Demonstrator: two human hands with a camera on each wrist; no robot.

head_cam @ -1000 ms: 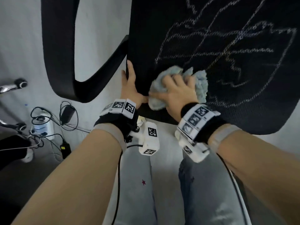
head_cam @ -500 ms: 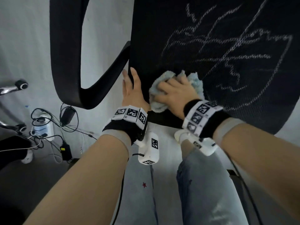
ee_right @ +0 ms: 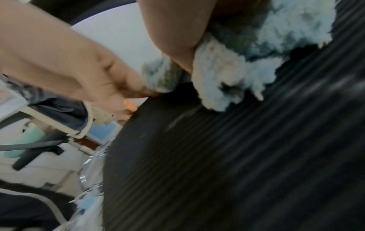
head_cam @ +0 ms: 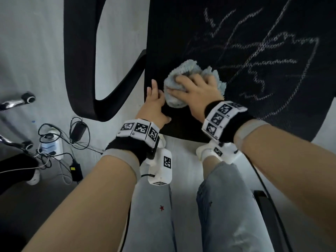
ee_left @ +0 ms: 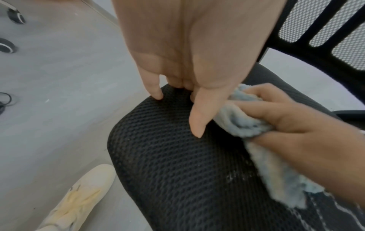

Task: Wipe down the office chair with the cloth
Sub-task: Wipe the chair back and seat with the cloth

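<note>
The office chair's black mesh seat (head_cam: 172, 33) (ee_left: 177, 171) (ee_right: 237, 171) carries white scribbled marks (head_cam: 263, 57) across its middle and right. A fluffy pale blue cloth (head_cam: 183, 73) (ee_left: 237, 123) (ee_right: 227, 78) is bunched on the seat near its front left corner. My right hand (head_cam: 196, 90) (ee_left: 296, 125) grips the cloth from above and presses it on the mesh. My left hand (head_cam: 154, 104) (ee_left: 187, 46) (ee_right: 79, 70) rests on the seat's left edge with fairly straight fingers, right beside the cloth.
The chair's black armrest (head_cam: 80, 70) loops out to the left, and its mesh backrest (ee_left: 316, 31) stands behind the seat. On the grey floor lie cables and a power strip (head_cam: 51, 146). Another chair's casters (head_cam: 27, 99) stand at far left. My jeans (head_cam: 227, 206) and shoe (ee_left: 79, 195) are below.
My right hand has rubbed the cloth a little further up the seat and closer to my left hand. The left hand has stayed on the seat's edge.
</note>
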